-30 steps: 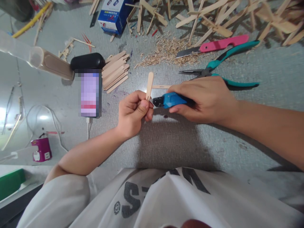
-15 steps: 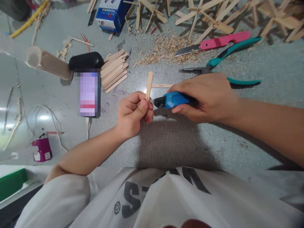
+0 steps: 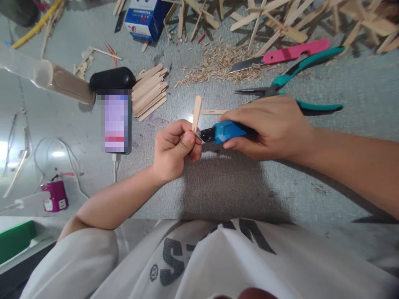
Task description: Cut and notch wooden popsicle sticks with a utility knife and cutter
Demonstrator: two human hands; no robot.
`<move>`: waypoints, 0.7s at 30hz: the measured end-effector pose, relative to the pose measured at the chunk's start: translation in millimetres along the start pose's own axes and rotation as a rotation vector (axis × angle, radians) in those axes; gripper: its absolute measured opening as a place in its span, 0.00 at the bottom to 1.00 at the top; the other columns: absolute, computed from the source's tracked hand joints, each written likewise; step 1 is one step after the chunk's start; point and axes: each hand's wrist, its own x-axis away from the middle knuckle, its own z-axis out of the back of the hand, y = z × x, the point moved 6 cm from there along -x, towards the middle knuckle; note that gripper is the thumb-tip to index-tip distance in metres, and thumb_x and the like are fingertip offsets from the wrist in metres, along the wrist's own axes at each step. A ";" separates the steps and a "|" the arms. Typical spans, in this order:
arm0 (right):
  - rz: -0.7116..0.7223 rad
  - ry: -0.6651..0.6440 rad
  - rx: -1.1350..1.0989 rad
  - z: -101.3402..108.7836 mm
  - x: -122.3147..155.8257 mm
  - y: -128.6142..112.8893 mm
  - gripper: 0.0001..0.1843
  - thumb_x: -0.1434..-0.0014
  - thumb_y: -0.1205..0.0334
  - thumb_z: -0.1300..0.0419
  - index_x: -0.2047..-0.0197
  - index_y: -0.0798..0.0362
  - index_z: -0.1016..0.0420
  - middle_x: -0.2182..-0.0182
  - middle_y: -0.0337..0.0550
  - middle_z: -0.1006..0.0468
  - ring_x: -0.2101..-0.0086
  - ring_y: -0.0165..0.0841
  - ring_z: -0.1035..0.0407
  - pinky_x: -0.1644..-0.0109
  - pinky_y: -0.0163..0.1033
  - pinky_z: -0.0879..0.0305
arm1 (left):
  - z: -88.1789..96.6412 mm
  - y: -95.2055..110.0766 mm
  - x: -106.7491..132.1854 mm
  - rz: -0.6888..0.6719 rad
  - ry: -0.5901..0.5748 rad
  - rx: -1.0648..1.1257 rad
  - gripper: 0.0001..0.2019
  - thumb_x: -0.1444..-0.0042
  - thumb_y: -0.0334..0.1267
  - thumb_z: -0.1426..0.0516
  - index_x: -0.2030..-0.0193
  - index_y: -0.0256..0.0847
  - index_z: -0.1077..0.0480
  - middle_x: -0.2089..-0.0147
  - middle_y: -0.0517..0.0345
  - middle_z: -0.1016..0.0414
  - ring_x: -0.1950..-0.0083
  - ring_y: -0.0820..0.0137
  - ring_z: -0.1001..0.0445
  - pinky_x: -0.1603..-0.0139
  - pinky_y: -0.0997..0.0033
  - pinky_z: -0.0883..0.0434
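Note:
My left hand (image 3: 176, 149) is closed on the lower end of a popsicle stick (image 3: 197, 113), which points up and away from me between thumb and fingers. A blue utility knife (image 3: 229, 131) is gripped in my right hand (image 3: 268, 126), its blade tip touching or very near the stick beside my left thumb. Behind the knife another popsicle stick (image 3: 212, 112) with a small slot lies flat on the table, partly covered by my right hand. Teal-handled needle-nose pliers (image 3: 276, 85) lie just beyond my right hand.
A pile of popsicle sticks (image 3: 150, 92) lies beside a phone (image 3: 116, 122) and a black case (image 3: 112, 79). Farther back are wood shavings (image 3: 215, 66), a pink-handled knife (image 3: 296, 51), a blue box (image 3: 145, 18) and joined stick pieces (image 3: 274, 20). A plastic bottle (image 3: 64, 81) stands at the left.
The knife has shifted slightly left toward the stick, and its blade now shows at my left fingertips. The held stick leans a little more to the right.

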 end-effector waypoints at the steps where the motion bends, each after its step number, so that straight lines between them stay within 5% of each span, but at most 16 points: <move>1: 0.008 0.001 -0.003 0.6 -0.1 -0.8 0.40 0.17 0.26 0.54 0.48 0.50 0.15 0.63 0.48 0.09 0.66 0.41 0.17 0.59 0.48 0.34 | 0.1 0.2 0.1 -0.001 0.000 0.001 0.20 0.24 0.54 0.31 0.62 0.41 0.24 0.77 0.66 0.23 0.83 0.80 0.32 0.79 0.81 0.36; 10: -0.083 -0.148 -0.003 1.8 -0.2 2.4 0.44 0.19 0.22 0.60 0.43 0.45 0.14 0.60 0.49 0.09 0.60 0.47 0.14 0.56 0.52 0.30 | -0.8 2.6 -0.1 -0.015 0.005 0.019 0.19 0.24 0.51 0.31 0.63 0.40 0.22 0.76 0.65 0.22 0.82 0.80 0.29 0.79 0.84 0.34; 21: -0.110 -0.106 -0.008 -2.8 0.2 2.6 0.46 0.20 0.19 0.61 0.44 0.43 0.13 0.60 0.47 0.09 0.61 0.46 0.15 0.56 0.51 0.29 | -0.7 0.9 0.6 0.028 0.014 -0.012 0.22 0.26 0.56 0.31 0.63 0.41 0.25 0.78 0.65 0.23 0.83 0.79 0.32 0.80 0.82 0.37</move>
